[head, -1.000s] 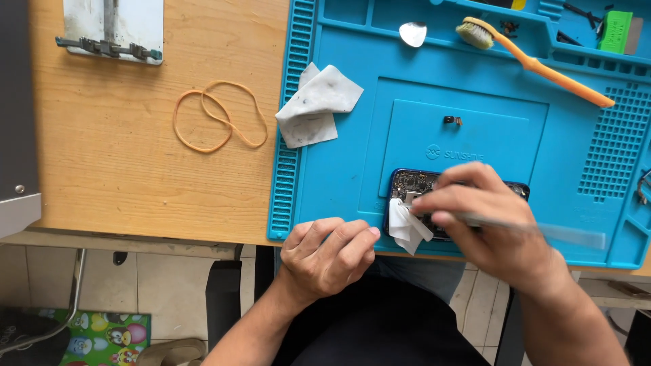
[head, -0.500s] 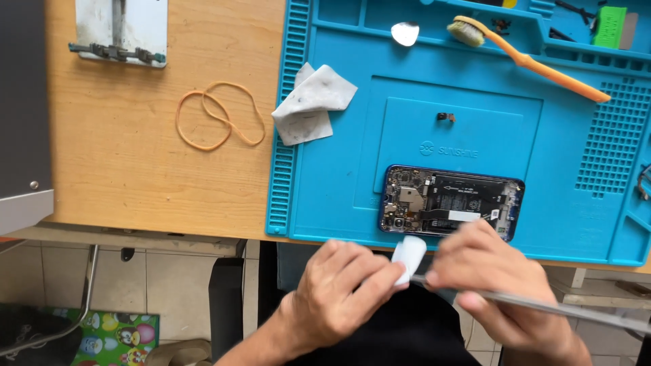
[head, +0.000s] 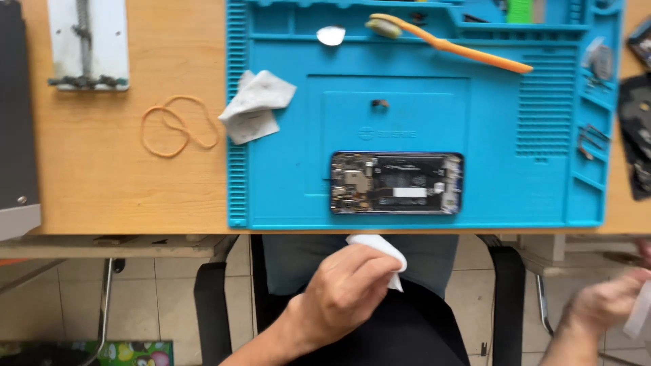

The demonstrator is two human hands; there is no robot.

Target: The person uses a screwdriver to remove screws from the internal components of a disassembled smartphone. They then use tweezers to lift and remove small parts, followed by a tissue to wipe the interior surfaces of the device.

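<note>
Blue rubber covers most of the wooden desk [head: 102, 196]: a work mat [head: 285, 196] with ridged edges and small trays along its far and right sides. Near the mat's near edge lies an opened phone [head: 397, 183], flat and lengthwise left to right, its back off so the dark boards and metal parts inside show. Neither hand touches it; both are off the desk, over the person's lap.

The left hand [head: 346, 291] is curled closed around a small white wipe [head: 380, 247], whose folded corner pokes out past the fingers on the far side, just short of the desk edge and a little left of the phone's middle. The right hand [head: 603, 305] is low at the right edge of the view, well apart from the phone and badly blurred. Something pale shows at its right side, but I cannot tell what it is or whether the fingers are closed on it.

On the far part of the mat an orange-handled brush [head: 447, 44] lies slanted, bristle head to the left, with a small white scrap [head: 331, 35] just left of it. A crumpled white tissue [head: 256, 105] sits across the mat's left edge. Left of that, on the bare wood, lie tan rubber bands [head: 178, 125], and beyond them at the far left a metal clamp plate [head: 88, 44]. Dark parts [head: 634, 135] lie off the mat's right side.
</note>
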